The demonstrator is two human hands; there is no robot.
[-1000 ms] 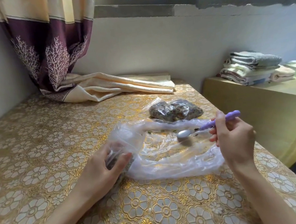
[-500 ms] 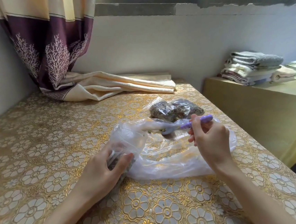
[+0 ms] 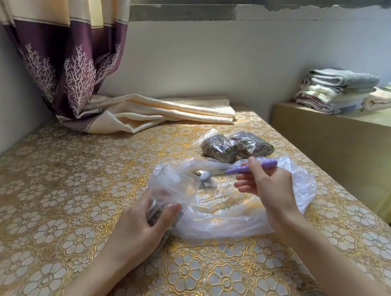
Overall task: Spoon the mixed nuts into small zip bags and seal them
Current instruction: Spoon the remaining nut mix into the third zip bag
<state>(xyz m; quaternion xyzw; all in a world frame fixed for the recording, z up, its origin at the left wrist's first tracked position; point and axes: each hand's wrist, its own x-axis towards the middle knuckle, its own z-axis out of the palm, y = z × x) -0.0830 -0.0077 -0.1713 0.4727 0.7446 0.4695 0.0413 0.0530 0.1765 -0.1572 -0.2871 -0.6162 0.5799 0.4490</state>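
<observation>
At the centre of the frame, the right hand point(image 3: 268, 186) pinched the purple handle of a spoon point(image 3: 244, 169), whose bowl had travelled leftward over the last second, from above the large, nearly empty clear plastic bag point(image 3: 256, 216) to the open mouth of the small zip bag point(image 3: 169, 188), with what looked like a few nuts in it. The left hand point(image 3: 140, 227), lower centre, had stayed put, fingers curled around that small bag's partly filled base on the gold floral tablecloth point(image 3: 52, 209). Another spoonful was likely about to go in, with sealing not yet done; two filled bags point(image 3: 236, 145) lay just above.
</observation>
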